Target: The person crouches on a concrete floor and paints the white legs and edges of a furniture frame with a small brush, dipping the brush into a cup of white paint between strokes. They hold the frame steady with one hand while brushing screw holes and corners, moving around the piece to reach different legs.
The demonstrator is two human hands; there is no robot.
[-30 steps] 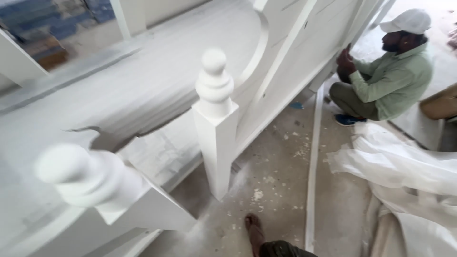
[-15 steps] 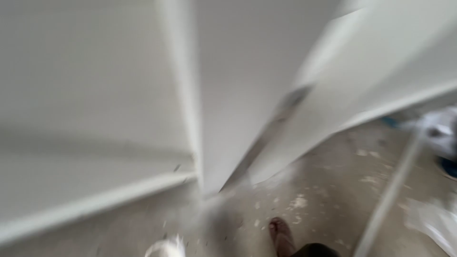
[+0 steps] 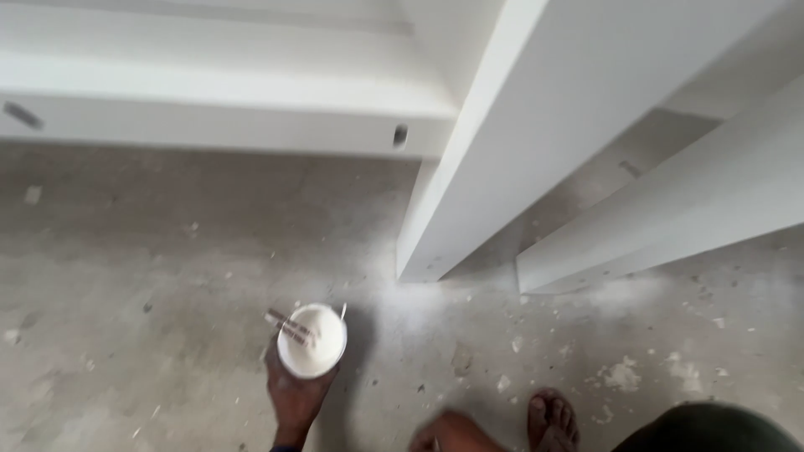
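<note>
left hand [image 3: 295, 398] grips cup [image 3: 311, 341] | white post [image 3: 469, 192] near | open floor [image 3: 126, 293] left

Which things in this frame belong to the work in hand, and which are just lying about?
In hand:
- left hand, gripping from below
- round tub of white filler
- flat blade tool resting across the tub's rim
- white post close ahead

Lying about:
- white beam on the floor
- pale chips and dust on the concrete floor
- sandalled foot, only standing
</note>
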